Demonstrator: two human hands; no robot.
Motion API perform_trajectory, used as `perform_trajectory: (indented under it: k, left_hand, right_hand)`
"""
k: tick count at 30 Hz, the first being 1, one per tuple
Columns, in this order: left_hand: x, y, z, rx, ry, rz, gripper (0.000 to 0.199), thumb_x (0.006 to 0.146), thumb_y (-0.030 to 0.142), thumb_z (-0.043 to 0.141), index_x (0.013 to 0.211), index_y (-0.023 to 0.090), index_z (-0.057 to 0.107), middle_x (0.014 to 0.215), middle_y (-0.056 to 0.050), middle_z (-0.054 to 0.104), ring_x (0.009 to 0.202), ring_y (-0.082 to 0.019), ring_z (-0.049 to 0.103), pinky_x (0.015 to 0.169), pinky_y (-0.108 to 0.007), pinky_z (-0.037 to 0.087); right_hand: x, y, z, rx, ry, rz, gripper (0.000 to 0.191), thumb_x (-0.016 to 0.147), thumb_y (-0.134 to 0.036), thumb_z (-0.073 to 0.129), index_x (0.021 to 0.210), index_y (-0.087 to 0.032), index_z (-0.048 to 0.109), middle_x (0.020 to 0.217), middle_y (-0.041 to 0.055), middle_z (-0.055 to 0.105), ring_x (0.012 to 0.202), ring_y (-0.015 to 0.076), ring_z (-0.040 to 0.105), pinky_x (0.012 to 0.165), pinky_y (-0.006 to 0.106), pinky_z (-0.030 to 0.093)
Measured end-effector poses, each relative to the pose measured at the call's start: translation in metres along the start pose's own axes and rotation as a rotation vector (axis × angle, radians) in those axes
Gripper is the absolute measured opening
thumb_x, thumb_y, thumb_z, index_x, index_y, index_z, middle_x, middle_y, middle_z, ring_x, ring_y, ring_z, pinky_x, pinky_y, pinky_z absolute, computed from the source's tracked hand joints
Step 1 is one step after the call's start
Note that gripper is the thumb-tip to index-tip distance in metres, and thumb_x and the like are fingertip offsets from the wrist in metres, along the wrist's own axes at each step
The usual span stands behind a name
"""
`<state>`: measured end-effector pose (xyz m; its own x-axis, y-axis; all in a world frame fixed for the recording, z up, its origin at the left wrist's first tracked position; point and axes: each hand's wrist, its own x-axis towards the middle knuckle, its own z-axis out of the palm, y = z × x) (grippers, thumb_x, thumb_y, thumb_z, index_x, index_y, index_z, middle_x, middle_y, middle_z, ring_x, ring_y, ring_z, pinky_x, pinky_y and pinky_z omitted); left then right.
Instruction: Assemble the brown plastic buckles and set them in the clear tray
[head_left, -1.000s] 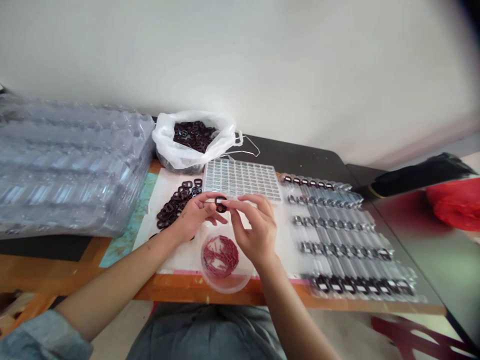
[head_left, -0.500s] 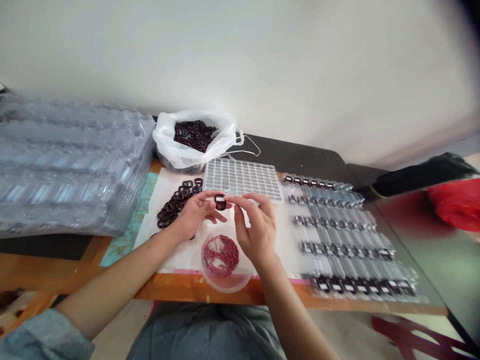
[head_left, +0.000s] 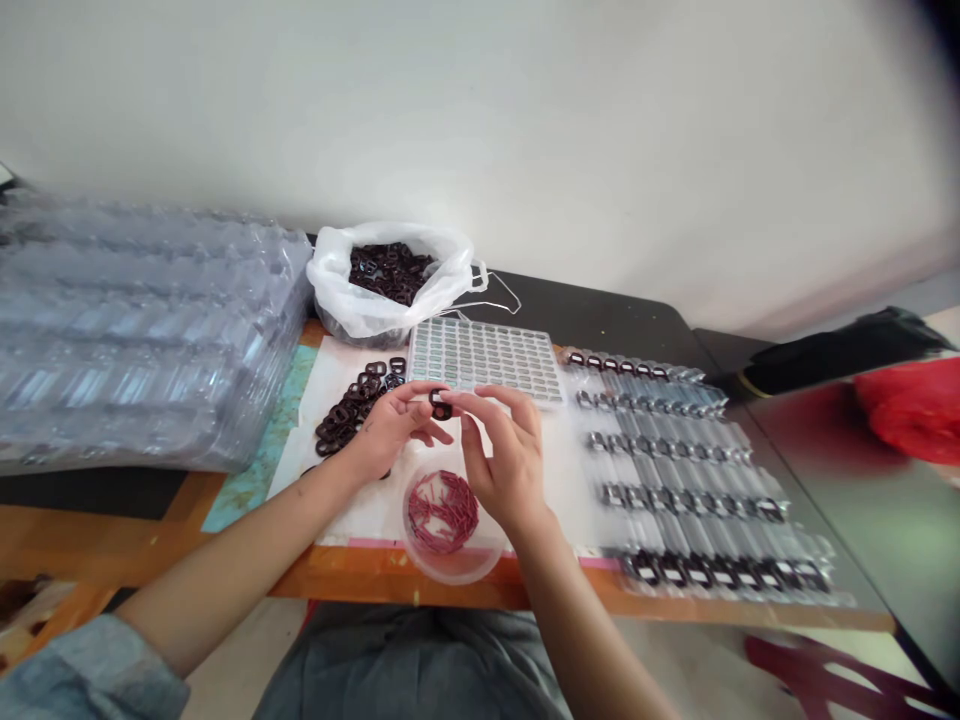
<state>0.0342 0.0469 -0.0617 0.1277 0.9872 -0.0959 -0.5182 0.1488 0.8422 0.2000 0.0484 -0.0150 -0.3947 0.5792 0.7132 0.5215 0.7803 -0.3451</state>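
Working surface seen from my own head, left to right.

Well left of my fingers: a stack of clear plastic blister trays (head_left: 142, 340) beside a teal mat (head_left: 259, 450).

Just left of my left hand, and touching its outer edge: a loose pile of dark oblong rings (head_left: 349, 415) on white paper (head_left: 334, 365). Beyond my fingertips, further up the bench, a white plastic bag (head_left: 352, 300) holds more of the same dark pieces.

Centre: my left hand (head_left: 394, 430), curled, with thumb and forefinger closed on one dark oblong ring (head_left: 441, 404), which sits at the very tips of those fingers, above the paper. My right hand (head_left: 502, 460) comes in from the other side, fingers loosely spread, the forefinger (head_left: 457, 397) reaching the ring or stopping just beside it. Whether it grips, I cannot tell.

Below my fingers: a round clear tub (head_left: 442, 545) of thin red pieces (head_left: 442, 512). Above them: a flat clear tray (head_left: 486, 360) with rows of small pockets.

Right of my right hand: rows of clear blister strips (head_left: 675, 470), some pockets showing dark pieces. Far right, a red bag (head_left: 911, 410).

Step in hand, as judged: one ring is being handled between both hands. The next move calls for my right thumb and forefinger to close firmly on it.
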Motion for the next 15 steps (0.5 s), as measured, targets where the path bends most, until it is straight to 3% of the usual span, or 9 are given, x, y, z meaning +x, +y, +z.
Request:
perform_trajectory:
  k: [12,15]
  left_hand:
    - [0.0011,-0.0006,-0.0011,0.000,0.025,-0.002,0.067,0.059,0.061,0.086,0.106,0.018,0.067,0.080,-0.005,0.074,0.056,-0.017,0.069,0.051,-0.022,0.045]
    - [0.0002,0.0008,0.0007,0.000,0.051,0.002,0.068,0.057,0.061,0.087,0.105,0.018,0.067,0.077,-0.004,0.073,0.056,-0.017,0.069,0.051,-0.022,0.044]
  right_hand:
    - [-0.0001,0.0009,-0.0012,-0.014,0.017,-0.013,0.035,0.091,-0.006,0.052,0.119,-0.026,0.061,0.098,0.0023,0.074,0.109,0.0228,0.061,0.096,0.043,0.047]
    - [0.0001,-0.0007,-0.0031,-0.018,0.012,-0.014,0.031,0.092,-0.008,0.055,0.117,-0.025,0.062,0.107,0.0033,0.074,0.110,0.0232,0.060,0.097,0.042,0.047]
